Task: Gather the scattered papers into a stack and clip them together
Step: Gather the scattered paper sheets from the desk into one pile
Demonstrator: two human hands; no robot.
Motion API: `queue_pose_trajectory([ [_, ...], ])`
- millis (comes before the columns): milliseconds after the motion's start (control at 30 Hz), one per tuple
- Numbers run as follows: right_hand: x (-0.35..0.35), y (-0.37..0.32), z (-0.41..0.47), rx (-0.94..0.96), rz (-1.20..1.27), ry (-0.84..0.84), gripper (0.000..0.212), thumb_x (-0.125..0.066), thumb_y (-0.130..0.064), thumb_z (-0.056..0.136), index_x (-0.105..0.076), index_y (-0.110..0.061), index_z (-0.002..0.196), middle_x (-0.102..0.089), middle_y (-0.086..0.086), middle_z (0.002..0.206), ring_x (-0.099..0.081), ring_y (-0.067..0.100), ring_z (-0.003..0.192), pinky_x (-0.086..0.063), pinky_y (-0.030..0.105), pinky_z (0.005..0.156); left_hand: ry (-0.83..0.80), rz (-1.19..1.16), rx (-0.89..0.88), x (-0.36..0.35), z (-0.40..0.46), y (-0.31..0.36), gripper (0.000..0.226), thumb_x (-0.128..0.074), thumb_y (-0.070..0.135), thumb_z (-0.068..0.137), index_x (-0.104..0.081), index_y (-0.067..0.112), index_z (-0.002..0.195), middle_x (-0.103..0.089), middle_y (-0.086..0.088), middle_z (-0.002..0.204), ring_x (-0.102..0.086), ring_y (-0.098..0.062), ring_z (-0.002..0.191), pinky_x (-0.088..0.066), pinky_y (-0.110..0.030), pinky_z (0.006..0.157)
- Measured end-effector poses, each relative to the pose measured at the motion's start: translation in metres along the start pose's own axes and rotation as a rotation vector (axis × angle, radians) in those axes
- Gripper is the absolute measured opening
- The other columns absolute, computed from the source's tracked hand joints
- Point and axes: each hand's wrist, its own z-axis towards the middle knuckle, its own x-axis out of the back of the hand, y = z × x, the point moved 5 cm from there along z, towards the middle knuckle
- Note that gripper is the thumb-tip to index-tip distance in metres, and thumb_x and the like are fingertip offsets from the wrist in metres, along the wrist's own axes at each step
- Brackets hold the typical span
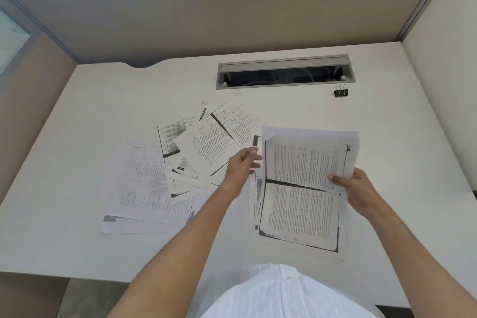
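1. Right hand (357, 188) has the gathered stack of papers (302, 188) pinched at its right edge — thumb on the printed top page, fingers hidden underneath, so it is closed on the stack.
2. The stack is tilted up, its far edge lifted toward the cable tray (284, 71) set in the desk (103, 253), its near edge down by the desk surface; the sheets are not squared, with edges fanning out at the left and bottom.
3. Left hand (241, 168) sits at the stack's left edge, fingers curled and fingertips right at the paper; whether it actually grips the sheets I cannot tell.
4. Scattered papers (180, 162) lie loose on the desk, in front of the cable tray and to its left — a messy overlapping fan, some pages turned at angles, a couple of pale sheets lowest and furthest left.
5. Black binder clip (341, 92) rests on the desk just in front of the cable tray's right end, its wire handles up, well apart from both hands and touching no paper.
6. Cable tray's lid is open, dark inside, with cables faintly visible.
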Motion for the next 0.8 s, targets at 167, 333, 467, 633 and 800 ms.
queue_pose_trajectory([
  [167,0.011,0.006,0.003,-0.008,-0.064,0.035,0.03,-0.065,0.009,0.082,-0.071,-0.01,0.105,-0.076,0.002,0.107,-0.068,0.024,0.106,-0.046,0.047,0.101,0.083,0.402,-0.116,0.019,0.025,0.016,0.03,-0.067,0.02,0.089,-0.063,0.02,0.119,-0.066,0.002,0.115,-0.06,-0.012,0.092,-0.05,-0.031,0.09],
  [333,0.008,0.01,0.006,-0.023,-0.108,0.034,0.03,-0.065,0.008,0.083,-0.07,-0.008,0.108,-0.077,0.003,0.105,-0.071,0.019,0.102,-0.049,0.042,0.097,0.01,0.719,-0.199,0.016,0.053,0.027,0.062,-0.073,0.022,0.085,-0.045,0.018,0.14,-0.048,-0.004,0.143,-0.049,-0.022,0.124,-0.042,-0.035,0.103],
  [467,0.004,0.01,0.008,-0.026,-0.157,0.023,0.029,-0.065,0.006,0.085,-0.07,-0.011,0.108,-0.077,-0.002,0.103,-0.072,0.015,0.099,-0.052,0.036,0.092,-0.054,0.949,-0.243,0.005,0.071,0.029,0.077,-0.075,0.024,0.083,-0.034,0.015,0.147,-0.03,-0.002,0.158,-0.036,-0.023,0.139,-0.035,-0.041,0.113],
  [633,0.006,0.012,0.013,-0.03,-0.187,0.079,0.027,-0.065,0.005,0.087,-0.071,-0.018,0.1,-0.077,-0.006,0.097,-0.073,0.013,0.093,-0.054,0.033,0.085,-0.097,1.199,-0.238,-0.005,0.083,0.023,0.087,-0.077,0.027,0.08,-0.028,0.017,0.15,-0.034,-0.005,0.154,-0.033,-0.031,0.137,-0.039,-0.045,0.106],
  [800,0.01,0.017,0.017,-0.047,-0.201,0.093,0.028,-0.066,0.004,0.087,-0.072,-0.021,0.098,-0.079,-0.011,0.091,-0.074,0.006,0.089,-0.055,0.021,0.074,-0.08,1.228,-0.248,-0.007,0.088,0.021,0.088,-0.08,0.026,0.076,-0.031,0.017,0.148,-0.039,-0.006,0.15,-0.036,-0.03,0.134,-0.038,-0.046,0.105],
])
